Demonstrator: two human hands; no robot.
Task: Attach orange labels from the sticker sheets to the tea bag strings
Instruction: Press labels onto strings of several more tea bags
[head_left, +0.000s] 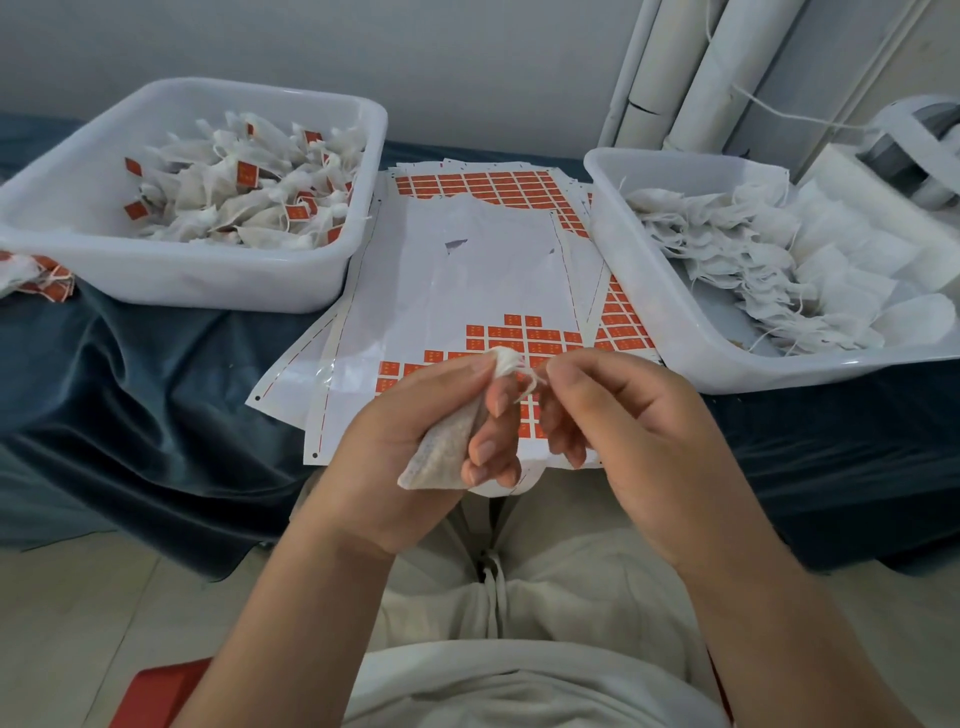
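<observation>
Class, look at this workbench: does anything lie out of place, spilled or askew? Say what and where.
A few orange-labelled white tea bags lie on the dark blue cloth outside the left white plastic tub, where the rest sit. The white sticker sheets are fanned askew, overhanging the edge.

Tea bag (442, 457) in left hand (400, 431)

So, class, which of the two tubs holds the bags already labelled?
The left tub: orange labels show among its bags. The right tub holds only plain white bags.
</observation>
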